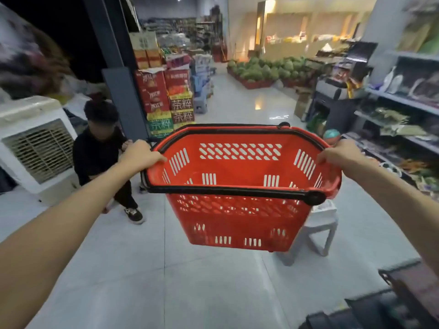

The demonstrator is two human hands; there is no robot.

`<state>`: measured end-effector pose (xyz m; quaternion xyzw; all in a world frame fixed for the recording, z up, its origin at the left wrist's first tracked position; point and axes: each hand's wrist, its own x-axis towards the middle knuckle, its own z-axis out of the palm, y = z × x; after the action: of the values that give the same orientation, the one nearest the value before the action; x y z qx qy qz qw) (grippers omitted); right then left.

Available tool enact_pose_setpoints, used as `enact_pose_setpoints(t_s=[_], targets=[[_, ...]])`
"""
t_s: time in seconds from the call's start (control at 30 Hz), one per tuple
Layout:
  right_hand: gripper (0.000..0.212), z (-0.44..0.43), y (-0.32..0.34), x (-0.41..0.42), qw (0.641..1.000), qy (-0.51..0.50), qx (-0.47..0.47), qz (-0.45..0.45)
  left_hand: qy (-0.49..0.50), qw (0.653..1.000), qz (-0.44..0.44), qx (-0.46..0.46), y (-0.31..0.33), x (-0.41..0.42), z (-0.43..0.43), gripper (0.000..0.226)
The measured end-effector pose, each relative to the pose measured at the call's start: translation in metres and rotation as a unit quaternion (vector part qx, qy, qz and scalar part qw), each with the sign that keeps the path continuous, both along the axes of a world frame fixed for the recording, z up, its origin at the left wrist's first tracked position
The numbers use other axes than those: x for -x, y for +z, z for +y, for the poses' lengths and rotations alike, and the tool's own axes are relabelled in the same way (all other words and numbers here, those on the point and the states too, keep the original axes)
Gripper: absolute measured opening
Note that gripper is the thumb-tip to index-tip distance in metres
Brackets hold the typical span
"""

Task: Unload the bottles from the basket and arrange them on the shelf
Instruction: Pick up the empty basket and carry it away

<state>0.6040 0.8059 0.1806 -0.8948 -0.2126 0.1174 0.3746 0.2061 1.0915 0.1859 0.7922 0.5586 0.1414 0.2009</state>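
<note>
Basket (237, 210): red moulded plastic with a smooth gloss. The walls taper toward the base and are pierced with slots, upright on the sides and slanted on the far wall. The rim is rounded at the corners. Two black handles (225, 189) lie folded flat along the near and far rim. The inner floor is in plain view.

Position: the basket is held clear of the pale glossy tiled floor (166, 269), tilted slightly toward the wearer, in front of a white plastic stool (318, 231).

Left hand (140, 154): arm outstretched, fingers curled over the left rim and grasping it.

Right hand (342, 153): arm outstretched, fingers curled over the right rim and grasping it.

Shelf (403, 100): grey metal tiers on the right, stocked with packets too blurred to identify.

A person in black (99, 150) crouches on the left beside stacked printed cartons (166, 96).
</note>
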Motion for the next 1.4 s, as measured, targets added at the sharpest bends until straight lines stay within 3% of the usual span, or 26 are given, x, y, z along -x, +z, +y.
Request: enact_pose_setpoints(t_s=[0.4,0.9,1.4], targets=[[0.023,0.207,0.041,-0.15,0.993,0.069,0.055,-0.084,0.049,0.998,-0.018,-0.036,0.031,-0.14,0.195,0.051],[0.017,0.533,0.053,-0.314,0.984,0.066,0.105,-0.124,0.033,0.998,-0.051,-0.02,0.029,-0.319,0.52,0.032],[0.021,0.808,0.022,-0.607,0.987,0.062,0.096,-0.111,0.029,0.999,-0.003,-0.033,0.023,-0.618,0.787,0.038]])
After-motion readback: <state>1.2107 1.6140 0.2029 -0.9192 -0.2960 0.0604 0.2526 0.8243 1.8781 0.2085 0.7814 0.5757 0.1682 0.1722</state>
